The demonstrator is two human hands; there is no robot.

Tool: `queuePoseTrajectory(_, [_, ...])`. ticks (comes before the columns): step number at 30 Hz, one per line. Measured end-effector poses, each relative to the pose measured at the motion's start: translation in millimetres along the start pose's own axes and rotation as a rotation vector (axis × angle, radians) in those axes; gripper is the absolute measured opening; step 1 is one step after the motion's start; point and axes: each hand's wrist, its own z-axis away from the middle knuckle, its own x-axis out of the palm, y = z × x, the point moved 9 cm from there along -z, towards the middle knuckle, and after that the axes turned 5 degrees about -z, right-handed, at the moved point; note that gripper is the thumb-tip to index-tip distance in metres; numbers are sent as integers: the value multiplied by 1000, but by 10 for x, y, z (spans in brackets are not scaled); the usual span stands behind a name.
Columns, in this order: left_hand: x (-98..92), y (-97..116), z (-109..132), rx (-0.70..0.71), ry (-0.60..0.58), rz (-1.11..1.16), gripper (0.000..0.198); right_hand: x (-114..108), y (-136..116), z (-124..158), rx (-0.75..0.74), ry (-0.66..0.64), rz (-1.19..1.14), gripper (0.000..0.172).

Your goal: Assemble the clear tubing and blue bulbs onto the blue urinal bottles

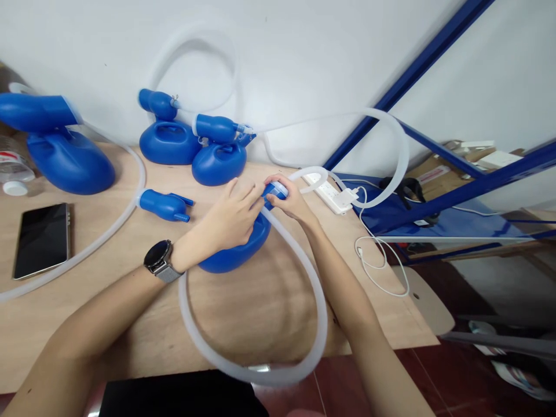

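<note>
A blue urinal bottle (232, 260) lies on the wooden table in front of me, partly hidden under my left hand (230, 220). That hand is bent over the bottle's upper part, its fingertips close to the right hand. My right hand (292, 200) grips a blue funnel head (276, 190) with a pale rim. A clear soft tube (319, 295) emerges by the fingertips, loops past the table's front edge and comes back under my left wrist. Exactly where the tube joins is hidden by the fingers.
Two more blue urinal bottles (219, 165) with tubes stand by the wall; another (72, 162) is at the left. A loose blue funnel head (163, 205) lies near a tablet (42, 240). Right are a power strip (328, 194), white cable (386, 284) and blue metal frame (417, 55).
</note>
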Motion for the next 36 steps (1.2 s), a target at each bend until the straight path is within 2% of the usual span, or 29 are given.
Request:
queuePoseTrajectory(7, [44,-98,-35,-4,-29,67,56,9,22,13,42,10,-18,52])
queuePoseTrajectory(11, [18,-83,-79,5,-68,55,60,18,12,8,52,9,-21,54])
queuePoseTrajectory(17, [8,-73,-91,-60,-146,49,55,12,16,-15,93,5,-22,53])
queuePoseTrajectory(27, [54,-109,-103,-91,-149,167,57,32,-79,-25,116,15,-1,45])
queuePoseTrajectory(32, [62,-127,-93,-62,-91,227,57,33,-62,-8,150,-8,-31,31])
queuePoseTrajectory(36, [61,-68,-131,-52,-58,267,52,31,-55,-8,145,-9,-30,28])
